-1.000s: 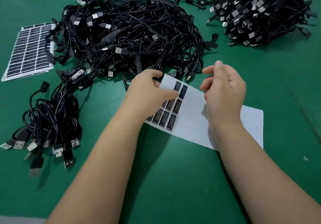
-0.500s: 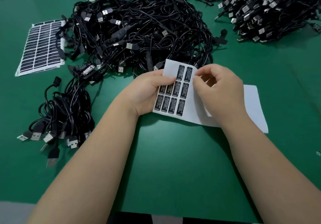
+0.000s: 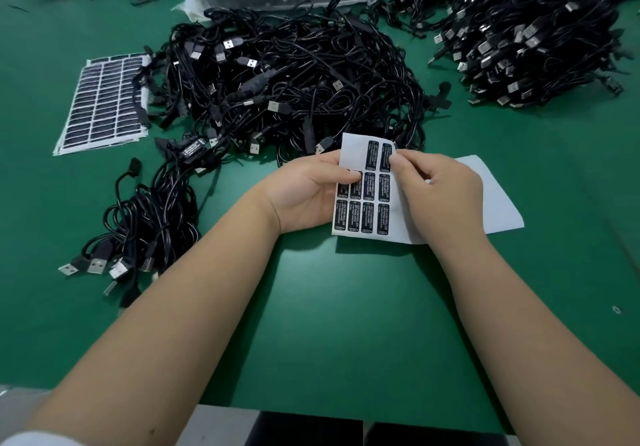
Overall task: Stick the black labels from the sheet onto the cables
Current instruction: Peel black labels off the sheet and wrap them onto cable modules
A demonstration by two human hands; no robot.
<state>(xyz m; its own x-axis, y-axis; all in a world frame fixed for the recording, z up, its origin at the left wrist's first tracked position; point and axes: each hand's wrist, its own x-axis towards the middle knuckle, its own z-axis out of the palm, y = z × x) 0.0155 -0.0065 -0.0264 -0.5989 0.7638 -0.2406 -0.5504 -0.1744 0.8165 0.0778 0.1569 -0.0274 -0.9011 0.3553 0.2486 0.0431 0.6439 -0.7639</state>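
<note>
Label sheet (image 3: 363, 200): held lifted at centre, its right part lying on the green table (image 3: 311, 324); left hand (image 3: 308, 193) gripped its left edge, thumb on the labels, seemingly to steady it. Right hand (image 3: 433, 189): thumb and forefinger pinched the top-right black label (image 3: 386, 158), apparently to peel it. Cables (image 3: 294, 82): heaped just beyond, within reach. Full label sheet (image 3: 104, 103): far left, beside the heap.

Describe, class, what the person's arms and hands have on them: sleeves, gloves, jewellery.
Both forearms are bare, with no sleeves showing on them. The left hand and right hand wear no gloves, and no rings, watch or bracelets are visible. Short, unpainted nails show on the right hand.
</note>
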